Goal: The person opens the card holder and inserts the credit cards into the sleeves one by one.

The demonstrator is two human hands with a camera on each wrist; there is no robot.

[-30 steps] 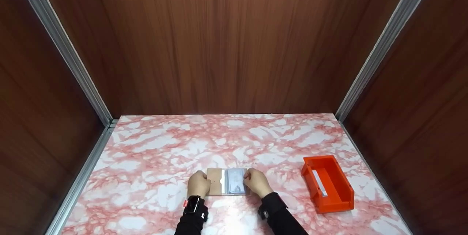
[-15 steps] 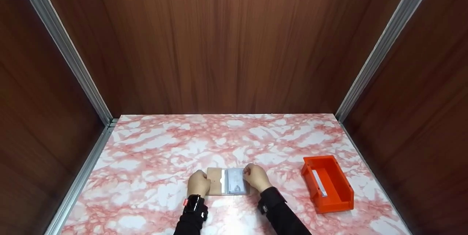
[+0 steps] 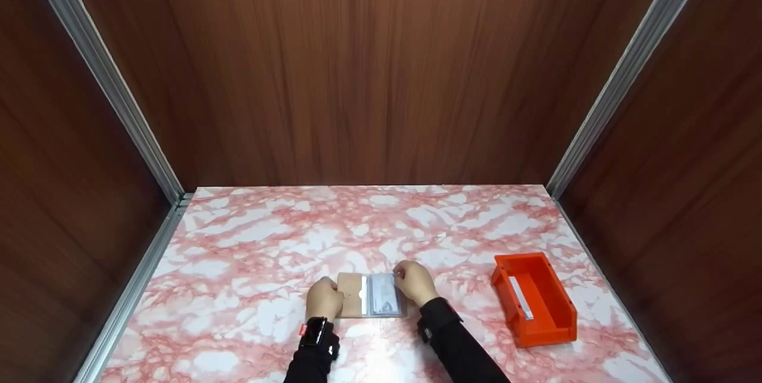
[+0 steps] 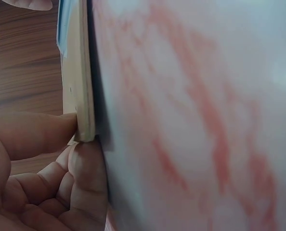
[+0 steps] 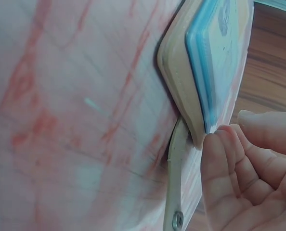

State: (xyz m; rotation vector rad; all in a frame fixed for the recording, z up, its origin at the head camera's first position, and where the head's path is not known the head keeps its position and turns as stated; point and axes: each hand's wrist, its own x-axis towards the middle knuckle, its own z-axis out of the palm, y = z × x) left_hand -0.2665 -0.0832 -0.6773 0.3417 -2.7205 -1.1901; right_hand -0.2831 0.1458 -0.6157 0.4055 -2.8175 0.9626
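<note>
A tan card holder point(image 3: 351, 295) lies spread on the marbled table, with a white card point(image 3: 364, 295) on its left side and clear plastic sleeves point(image 3: 384, 296) on its right. My left hand point(image 3: 323, 298) pinches the left edge of the cover between thumb and index finger, plain in the left wrist view. At the far right corner of the sleeves is my right hand point(image 3: 415, 283). In the right wrist view its index fingertip is at the corner of the blue-edged sleeves point(image 5: 203, 72), the thumb apart from it. A strap with a snap button point(image 5: 176, 192) sticks out from the cover.
An orange plastic bin point(image 3: 536, 302) stands to the right, a white label strip point(image 3: 521, 298) on its left wall. Brown wood-grain panels point(image 3: 369, 73) rise behind the table and on both sides, with metal rails at the corners.
My right hand has slid away from me along the right edge of the sleeves, then slightly left at the far corner. The left hand and card holder stay almost in place.
</note>
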